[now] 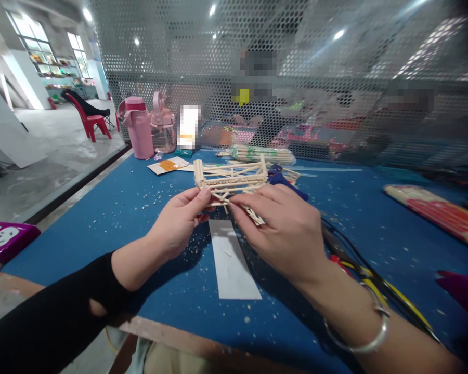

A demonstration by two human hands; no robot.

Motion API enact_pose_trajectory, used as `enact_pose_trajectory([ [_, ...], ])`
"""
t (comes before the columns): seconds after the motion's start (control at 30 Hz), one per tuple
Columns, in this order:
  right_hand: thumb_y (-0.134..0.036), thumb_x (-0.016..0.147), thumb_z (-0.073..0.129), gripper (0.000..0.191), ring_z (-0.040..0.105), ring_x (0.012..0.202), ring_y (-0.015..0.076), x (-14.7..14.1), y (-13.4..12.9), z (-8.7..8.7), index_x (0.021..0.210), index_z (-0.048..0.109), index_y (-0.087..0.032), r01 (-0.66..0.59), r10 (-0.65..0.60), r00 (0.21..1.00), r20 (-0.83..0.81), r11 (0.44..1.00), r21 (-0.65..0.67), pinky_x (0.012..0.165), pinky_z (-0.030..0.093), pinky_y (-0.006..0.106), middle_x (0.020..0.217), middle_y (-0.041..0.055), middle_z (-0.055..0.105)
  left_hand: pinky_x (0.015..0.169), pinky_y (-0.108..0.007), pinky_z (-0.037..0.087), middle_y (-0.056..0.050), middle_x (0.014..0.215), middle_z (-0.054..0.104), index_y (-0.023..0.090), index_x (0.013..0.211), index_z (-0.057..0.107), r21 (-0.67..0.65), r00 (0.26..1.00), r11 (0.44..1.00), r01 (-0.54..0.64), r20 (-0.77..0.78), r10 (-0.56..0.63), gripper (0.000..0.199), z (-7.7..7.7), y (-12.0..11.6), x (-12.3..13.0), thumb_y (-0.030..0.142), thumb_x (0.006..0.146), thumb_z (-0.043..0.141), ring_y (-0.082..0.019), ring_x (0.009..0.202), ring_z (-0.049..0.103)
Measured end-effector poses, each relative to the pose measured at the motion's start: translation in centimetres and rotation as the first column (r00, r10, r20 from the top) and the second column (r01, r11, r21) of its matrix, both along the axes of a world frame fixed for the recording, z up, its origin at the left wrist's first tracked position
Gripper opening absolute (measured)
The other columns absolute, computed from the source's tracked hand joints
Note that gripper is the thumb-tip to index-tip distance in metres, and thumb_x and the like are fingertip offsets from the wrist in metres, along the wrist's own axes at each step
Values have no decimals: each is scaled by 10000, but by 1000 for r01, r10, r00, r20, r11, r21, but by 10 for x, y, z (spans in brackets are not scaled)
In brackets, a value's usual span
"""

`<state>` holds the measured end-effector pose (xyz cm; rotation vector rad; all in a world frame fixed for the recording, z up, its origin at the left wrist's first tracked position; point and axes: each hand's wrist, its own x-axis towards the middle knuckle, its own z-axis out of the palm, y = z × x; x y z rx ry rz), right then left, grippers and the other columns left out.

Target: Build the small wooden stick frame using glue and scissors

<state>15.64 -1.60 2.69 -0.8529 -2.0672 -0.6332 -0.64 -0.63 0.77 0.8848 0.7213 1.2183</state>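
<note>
A small frame built of thin wooden sticks (234, 180) is held just above the blue tabletop. My left hand (181, 218) grips its left lower corner between thumb and fingers. At the frame's lower edge, my right hand (283, 223) has thumb and forefinger closed in a pinch on a thin stick (226, 208), whose far end is hard to see. More sticks (255, 215) show beneath my right fingers. A white strip (234, 259) lies flat on the table below both hands. Just behind my right hand is a dark blue object (286, 182), partly hidden.
Bundled sticks in clear wrap (263, 154) lie by the perforated metal screen (179, 57). A pink flask (139, 132) and a clear bottle (164, 130) stand back left. Yellow-handled pliers (398, 301) and a cable lie right; a red-and-cream packet (432, 208) lies farther out.
</note>
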Motion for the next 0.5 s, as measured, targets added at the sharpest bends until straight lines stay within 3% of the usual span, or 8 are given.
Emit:
enact_pose_trajectory([
  [0.3,-179,844,538,168,566,646,183,1,-2,0,813,701,-155,6,-5,1000,23,1000,-29,614,428,323,684,54,666,670,-225,396,-18,833,697,191,827,705,18,999,1000,-19,-45,20,166,-2,-1,2,340,851,635,-103,714,544],
  [0.5,-118,841,543,144,618,690,162,7,-4,-1,928,644,-172,-67,65,990,-125,998,-7,661,488,300,771,43,692,653,-227,400,-25,835,668,177,799,691,66,985,995,-78,-149,87,236,-4,-1,0,411,809,661,-118,746,534],
])
